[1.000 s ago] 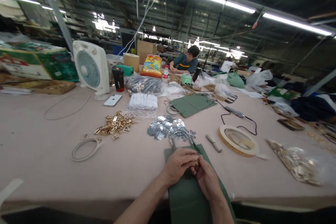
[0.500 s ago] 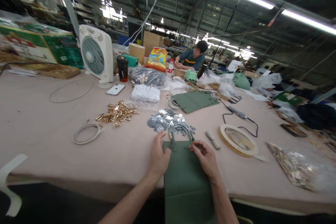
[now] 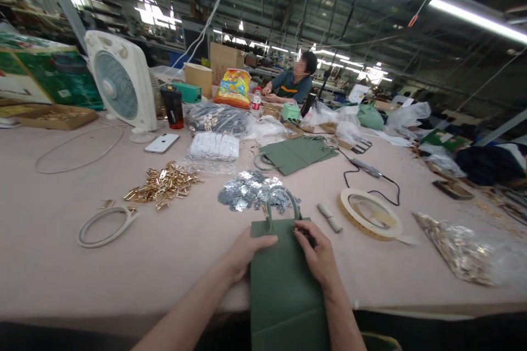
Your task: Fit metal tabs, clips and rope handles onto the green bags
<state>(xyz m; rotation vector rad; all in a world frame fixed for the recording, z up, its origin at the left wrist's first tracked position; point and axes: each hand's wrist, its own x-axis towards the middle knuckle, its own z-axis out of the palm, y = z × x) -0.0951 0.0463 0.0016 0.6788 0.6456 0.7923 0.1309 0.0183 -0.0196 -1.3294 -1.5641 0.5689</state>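
Observation:
A dark green bag panel with a curved green handle at its far end lies over the table's front edge. My left hand grips the panel's left edge, thumb on top and fingers hidden beneath. My right hand is closed in a pinch at the handle's right foot, where a small metal piece shows at the fingertips, partly covered. Just beyond the handle spreads a pile of silver metal plates. Gold-coloured metal fittings are heaped to the left.
More green panels lie farther back. To the right are a tape roll, a grey rolled piece, a corded tool and a plastic bag of metal parts. Leftward stand a fan and a phone. A co-worker sits opposite.
My left hand has gone from open fingers beside the handle to gripping the panel's left edge. My right hand stays at the handle's right foot. The co-worker's head has turned and lifted.

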